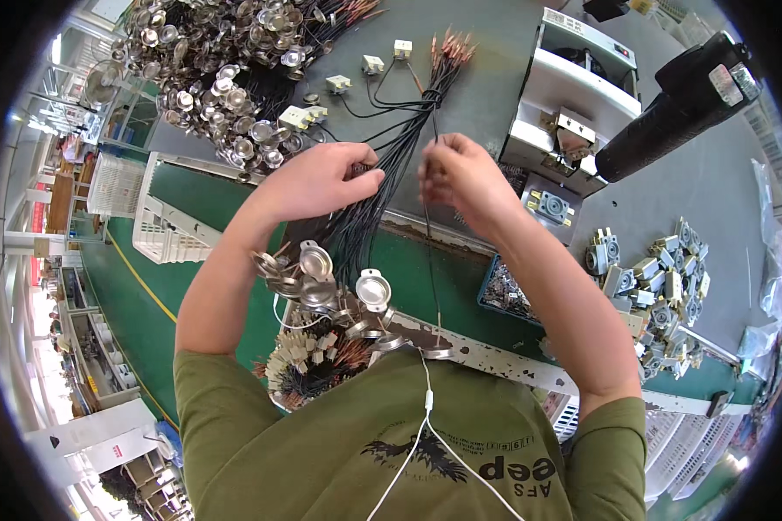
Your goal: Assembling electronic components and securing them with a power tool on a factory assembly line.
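Note:
A bundle of thin black wires (395, 165), with bare copper-coloured ends (452, 52) at the top, lies over the table's near edge. My left hand (326, 178) is curled round the bundle's left side, some fingers hidden. Right of it, my right hand (469, 182) has its fingertips closed on a single black wire (432, 260), which hangs towards my shirt with a round metal cap (439, 353) at its end. More metal caps (374, 291) hang from the bundle's lower end. Several small cream connectors (373, 65) lie beside its upper part.
Metal caps on wires (226, 87) are heaped at the far left. A white bench machine (573, 95) and a black cylindrical tool (669, 113) stand at the right, near piled switch-like parts (660, 286). A blue tray of small metal pieces (506, 291) sits at the edge.

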Demonstrator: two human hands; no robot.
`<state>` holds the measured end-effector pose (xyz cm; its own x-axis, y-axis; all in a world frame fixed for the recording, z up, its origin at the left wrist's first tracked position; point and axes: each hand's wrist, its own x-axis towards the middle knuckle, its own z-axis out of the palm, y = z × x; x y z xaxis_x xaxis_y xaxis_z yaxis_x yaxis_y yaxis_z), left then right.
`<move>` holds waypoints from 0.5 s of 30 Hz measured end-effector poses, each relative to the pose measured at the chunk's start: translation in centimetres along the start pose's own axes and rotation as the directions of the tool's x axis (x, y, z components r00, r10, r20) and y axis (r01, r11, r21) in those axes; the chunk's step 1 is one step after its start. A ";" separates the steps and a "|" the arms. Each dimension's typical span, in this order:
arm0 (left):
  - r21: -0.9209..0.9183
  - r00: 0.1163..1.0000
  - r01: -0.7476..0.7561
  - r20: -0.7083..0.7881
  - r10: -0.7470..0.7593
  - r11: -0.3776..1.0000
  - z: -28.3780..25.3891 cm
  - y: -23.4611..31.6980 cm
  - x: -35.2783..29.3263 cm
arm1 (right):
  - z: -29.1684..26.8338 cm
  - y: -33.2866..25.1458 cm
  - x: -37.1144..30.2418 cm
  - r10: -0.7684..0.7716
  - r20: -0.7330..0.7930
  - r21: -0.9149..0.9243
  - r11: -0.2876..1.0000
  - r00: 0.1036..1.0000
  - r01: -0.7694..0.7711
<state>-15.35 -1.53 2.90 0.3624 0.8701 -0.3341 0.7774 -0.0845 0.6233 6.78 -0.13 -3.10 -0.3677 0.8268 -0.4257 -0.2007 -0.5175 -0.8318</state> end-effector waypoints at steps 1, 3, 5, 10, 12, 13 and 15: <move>0.069 0.999 -0.032 -0.020 0.033 0.997 0.2 -0.3 0.0 | 0.3 -0.1 -0.9 0.060 0.045 0.114 0.991 0.997 -0.065; 0.088 0.997 -0.055 -0.042 0.059 0.995 0.9 -1.0 0.0 | 0.1 0.6 -2.9 0.133 0.197 0.208 0.962 0.971 -0.174; 0.205 0.982 -0.088 -0.147 0.120 0.975 1.7 -1.0 -0.3 | 0.7 1.0 -7.1 0.210 0.261 0.202 0.943 0.942 -0.266; 0.380 0.982 -0.105 -0.108 0.156 0.919 4.4 -1.1 -0.5 | -1.7 0.5 -14.1 0.309 0.313 -0.132 0.951 0.898 -0.281; 0.351 0.975 -0.131 -0.124 0.184 0.927 3.8 -0.6 -0.8 | -4.0 -0.5 -14.2 0.337 0.248 -0.380 0.896 0.908 -0.229; 0.321 0.967 -0.154 -0.146 0.209 0.935 3.4 0.0 -0.9 | -5.0 -1.2 -14.4 0.329 0.231 -0.493 0.851 0.916 -0.181; 0.430 0.941 -0.228 -0.134 0.312 0.873 2.3 2.1 -0.7 | -6.1 -3.3 -14.8 0.300 0.167 -0.659 0.743 0.939 -0.120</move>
<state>-12.81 -3.44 2.81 0.5141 0.8573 -0.0249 0.8176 -0.4811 0.3163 18.44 -9.30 3.73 -0.5568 0.5845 -0.5902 0.4935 -0.3387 -0.8011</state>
